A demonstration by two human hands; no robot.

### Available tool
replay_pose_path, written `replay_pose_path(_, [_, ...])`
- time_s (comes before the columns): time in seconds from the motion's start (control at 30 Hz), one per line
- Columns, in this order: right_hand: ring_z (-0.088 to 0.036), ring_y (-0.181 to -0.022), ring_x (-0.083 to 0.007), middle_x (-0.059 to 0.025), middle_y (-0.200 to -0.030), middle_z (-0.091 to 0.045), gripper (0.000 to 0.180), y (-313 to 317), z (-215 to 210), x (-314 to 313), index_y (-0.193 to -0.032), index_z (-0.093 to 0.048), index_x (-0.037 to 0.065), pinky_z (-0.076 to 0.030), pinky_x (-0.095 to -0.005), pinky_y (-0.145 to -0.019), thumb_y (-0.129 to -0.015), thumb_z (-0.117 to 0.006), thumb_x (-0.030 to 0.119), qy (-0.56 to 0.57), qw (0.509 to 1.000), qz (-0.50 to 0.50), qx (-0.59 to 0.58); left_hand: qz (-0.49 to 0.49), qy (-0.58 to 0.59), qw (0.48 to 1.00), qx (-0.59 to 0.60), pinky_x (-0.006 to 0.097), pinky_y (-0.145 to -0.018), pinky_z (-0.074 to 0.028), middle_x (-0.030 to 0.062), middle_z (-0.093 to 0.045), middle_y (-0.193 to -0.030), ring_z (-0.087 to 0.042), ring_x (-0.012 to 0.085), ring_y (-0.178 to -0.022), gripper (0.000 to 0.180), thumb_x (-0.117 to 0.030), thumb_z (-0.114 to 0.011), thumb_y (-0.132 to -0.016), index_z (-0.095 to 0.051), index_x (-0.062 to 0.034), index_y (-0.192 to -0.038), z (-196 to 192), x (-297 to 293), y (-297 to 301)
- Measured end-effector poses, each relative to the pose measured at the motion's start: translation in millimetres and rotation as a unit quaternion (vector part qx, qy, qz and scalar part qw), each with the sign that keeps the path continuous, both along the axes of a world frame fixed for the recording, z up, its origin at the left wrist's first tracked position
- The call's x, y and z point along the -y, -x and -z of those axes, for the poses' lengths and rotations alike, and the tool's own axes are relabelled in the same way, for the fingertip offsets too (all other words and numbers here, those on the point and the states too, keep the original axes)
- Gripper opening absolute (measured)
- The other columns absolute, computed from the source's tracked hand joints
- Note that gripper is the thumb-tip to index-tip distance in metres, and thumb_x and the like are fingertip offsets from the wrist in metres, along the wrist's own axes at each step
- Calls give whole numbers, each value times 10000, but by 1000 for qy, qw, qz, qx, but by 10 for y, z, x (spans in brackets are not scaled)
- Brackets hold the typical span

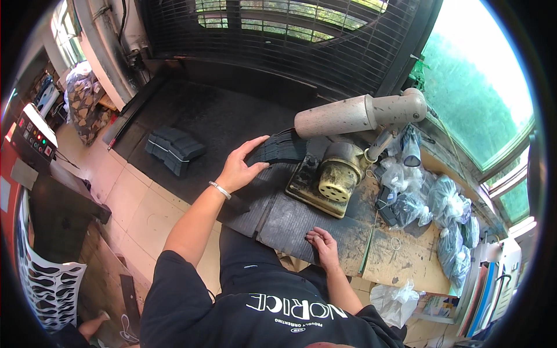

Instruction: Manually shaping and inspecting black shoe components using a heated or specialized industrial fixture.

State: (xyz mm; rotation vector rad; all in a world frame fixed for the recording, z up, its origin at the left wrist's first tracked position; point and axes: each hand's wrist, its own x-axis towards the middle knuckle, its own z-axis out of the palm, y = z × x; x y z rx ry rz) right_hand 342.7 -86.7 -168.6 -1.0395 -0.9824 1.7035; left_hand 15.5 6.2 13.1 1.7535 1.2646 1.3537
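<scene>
My left hand (239,165) is closed around the near end of a stack of thin black pieces (281,148), thumb on the near side and fingers over the top. The stack's far right end lies by the open end of a grey cylindrical head (331,117) on a jointed arm. Just right of and below the stack, a dusty yellowish machine (336,180) with a round, holed end stands on a base plate. My right hand (323,245) rests at the bench's near edge, fingers curled in and dark at the tips, with nothing visible in them.
A second stack of black pieces (173,149) lies on the black bench (232,107) to the left. Several clear plastic bags (447,197) crowd the right side below a window. A large grille (278,52) closes off the back. A control box (38,136) stands far left.
</scene>
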Motion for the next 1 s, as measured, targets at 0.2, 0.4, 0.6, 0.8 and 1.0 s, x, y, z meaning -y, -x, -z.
replay_pose_path(0.2, [-619,-1002,-214,-150,-1114,-611,302,4,13,-16,-1231,-489,-57,-491,-309,-900,-946,-485,41,1,1000,3,-3,7,-16,1000,-2,290,-1010,-394,102,-573,-1247,-533,167,-1146,602,25,-685,-736,-495,-6,-1307,-2,67,56])
replay_pose_path(0.4, [-620,-1000,-211,-148,-1109,-612,302,-5,15,-29,-1228,-491,-62,-493,-305,-894,-945,-488,44,1,1000,4,2,9,0,999,35,292,-991,-406,107,-586,-1212,-552,185,-1123,583,21,-683,-730,-521,-38,-1287,-73,180,56])
replay_pose_path(0.6, [-621,-1000,-212,-153,-1109,-611,304,15,-7,14,-1224,-491,-68,-494,-305,-894,-943,-492,48,1,1000,5,2,5,5,999,35,266,-965,-413,86,-581,-1223,-548,137,-1090,606,21,-674,-736,-490,-4,-1313,-34,300,142])
replay_pose_path(0.8, [-592,-1066,-236,-165,-1184,-579,368,33,-70,-12,-1281,-450,-54,-483,-324,-918,-936,-503,65,54,998,-4,-29,24,26,998,56,271,-979,-405,86,-565,-1247,-537,145,-1115,622,28,-676,-746,-465,6,-1330,-9,401,200])
replay_pose_path(1.0, [-519,-1156,-217,-90,-1289,-513,433,961,-826,-552,-1294,-463,15,-392,-349,-998,-880,-581,55,12,962,-153,-225,146,101,929,324,359,-1071,-340,128,-502,-1341,-456,223,-1261,679,42,-674,-753,-411,-23,-1376,438,647,118])
